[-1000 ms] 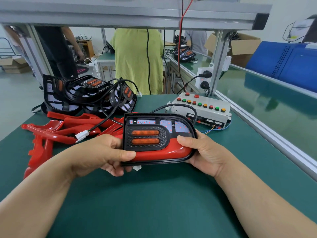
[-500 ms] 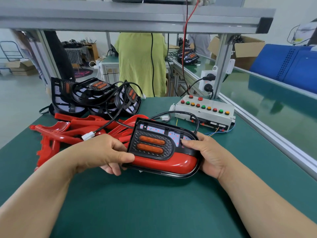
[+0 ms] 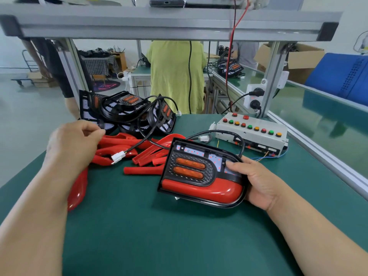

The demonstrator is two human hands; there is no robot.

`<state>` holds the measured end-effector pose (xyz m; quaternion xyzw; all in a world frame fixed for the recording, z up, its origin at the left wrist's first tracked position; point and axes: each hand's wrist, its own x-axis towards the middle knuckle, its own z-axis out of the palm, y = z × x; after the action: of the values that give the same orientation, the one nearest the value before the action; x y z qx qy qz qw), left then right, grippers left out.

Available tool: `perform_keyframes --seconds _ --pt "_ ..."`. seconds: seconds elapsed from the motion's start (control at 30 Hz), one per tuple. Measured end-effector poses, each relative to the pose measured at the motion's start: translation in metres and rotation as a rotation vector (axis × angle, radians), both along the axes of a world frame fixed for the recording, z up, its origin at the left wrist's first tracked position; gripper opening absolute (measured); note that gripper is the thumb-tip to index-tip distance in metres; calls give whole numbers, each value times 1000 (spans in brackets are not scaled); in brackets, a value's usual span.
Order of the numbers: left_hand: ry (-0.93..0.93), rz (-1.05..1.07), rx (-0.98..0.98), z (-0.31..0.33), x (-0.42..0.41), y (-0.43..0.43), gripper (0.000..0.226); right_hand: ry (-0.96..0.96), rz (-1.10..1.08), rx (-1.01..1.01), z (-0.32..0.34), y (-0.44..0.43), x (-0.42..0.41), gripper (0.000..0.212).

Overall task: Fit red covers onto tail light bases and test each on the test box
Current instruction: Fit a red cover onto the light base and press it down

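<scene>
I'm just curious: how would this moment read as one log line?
right hand: holds tail light | left hand: free, above red covers | test box: no hand on it

1. 1 covered tail light (image 3: 189, 169), centre right
2. 1 test box (image 3: 249, 138), right, with 11 buttons (image 3: 249, 127)
3. Loose red covers (image 3: 139, 170) and bare bases (image 3: 127, 108), upper left: tangled piles, no sure count

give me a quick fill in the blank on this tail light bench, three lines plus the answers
1. The right hand alone grips the ___ tail light base with the glossy red cover.
2. That light shows ___ orange oblong lenses.
3. A ___ plastic connector on a black cable lies on the pile of loose red plastic covers.

Missing words: black; two; white
</scene>
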<state>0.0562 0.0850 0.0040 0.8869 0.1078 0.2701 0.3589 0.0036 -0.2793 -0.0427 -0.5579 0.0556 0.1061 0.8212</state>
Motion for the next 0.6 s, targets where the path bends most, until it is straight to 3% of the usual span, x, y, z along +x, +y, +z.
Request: perform_keyframes --seconds 0.33,0.47,0.53,0.6 --pt "91 42 45 2 -11 33 17 16 53 -31 -3 5 1 42" --pt "140 1 43 0 -26 44 17 7 59 -18 -3 6 1 36" --pt "188 0 47 -1 -34 49 25 7 62 -14 -3 7 0 33" --pt "313 28 144 -2 -40 53 47 1 69 -7 -2 8 0 28"
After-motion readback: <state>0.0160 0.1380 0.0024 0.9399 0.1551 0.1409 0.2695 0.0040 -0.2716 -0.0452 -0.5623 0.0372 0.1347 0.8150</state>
